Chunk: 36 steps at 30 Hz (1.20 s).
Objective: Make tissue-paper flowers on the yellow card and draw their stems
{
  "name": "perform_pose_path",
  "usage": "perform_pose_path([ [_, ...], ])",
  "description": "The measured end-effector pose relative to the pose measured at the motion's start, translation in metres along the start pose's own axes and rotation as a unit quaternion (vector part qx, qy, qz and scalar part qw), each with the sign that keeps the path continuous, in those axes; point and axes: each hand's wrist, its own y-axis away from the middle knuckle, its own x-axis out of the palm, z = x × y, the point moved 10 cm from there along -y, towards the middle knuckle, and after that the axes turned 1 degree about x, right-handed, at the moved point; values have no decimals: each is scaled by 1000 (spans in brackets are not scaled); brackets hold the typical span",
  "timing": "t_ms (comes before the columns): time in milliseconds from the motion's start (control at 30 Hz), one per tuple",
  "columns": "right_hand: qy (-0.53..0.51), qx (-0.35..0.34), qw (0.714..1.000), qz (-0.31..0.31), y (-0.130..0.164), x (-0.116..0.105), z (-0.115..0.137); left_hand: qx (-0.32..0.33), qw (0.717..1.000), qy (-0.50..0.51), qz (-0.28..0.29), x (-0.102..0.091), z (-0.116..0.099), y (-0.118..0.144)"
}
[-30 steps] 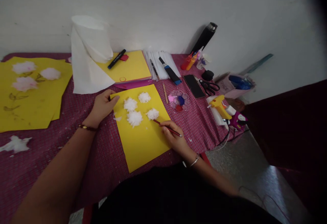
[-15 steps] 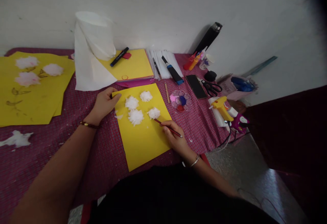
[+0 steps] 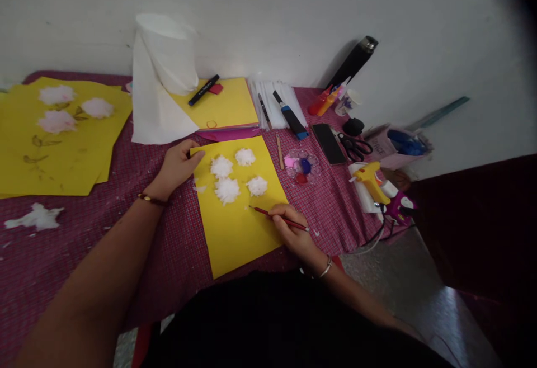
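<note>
A yellow paper sheet [image 3: 247,239] lies on the table before me, with several fluffy white cotton tufts [image 3: 227,190] on its upper half. At the sheet's top left corner, my left hand [image 3: 181,164] grips the paper, its thumb over the edge. My right hand [image 3: 293,231] is closed round a dark red pencil [image 3: 289,222]. Its tip touches or hovers just above bare paper, below the right-hand tuft [image 3: 257,185]; I cannot tell which.
Yellow sheets with pinkish tufts and drawn leaves [image 3: 62,155] lie left, near loose cotton [image 3: 37,217]. Behind stand a white paper roll [image 3: 165,55] and a marker [image 3: 203,89]. To the right are a paint palette [image 3: 302,166], phone [image 3: 329,143], scissors [image 3: 354,146] and yellow glue gun [image 3: 373,182].
My right hand has drawn the pencil tip away from the right-hand tuft, down and left onto bare yellow paper. My left hand stays at the corner. The whole view has shifted slightly.
</note>
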Motion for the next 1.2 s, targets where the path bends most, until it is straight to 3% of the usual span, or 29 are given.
perform_pose_path([
  [633, 7, -151, 974, 170, 19, 32, 53, -7, 1000, 18, 5, 2, 0, 1],
  [933, -30, -117, 949, 292, 28, 56, 55, 0, 1000, 16, 7, 3, 2, -1],
  [1000, -78, -80, 958, 263, 22, 51, 50, 2, 1000, 13, 6, 3, 2, -1],
  [1133, -97, 34, 991, 86, -1, 24, 19, 0, 1000, 15, 5, 3, 1, -1],
  [1200, -71, 40, 996, 35, -10, 17, 13, -5, 1000, 20, 7, 3, 1, -1],
])
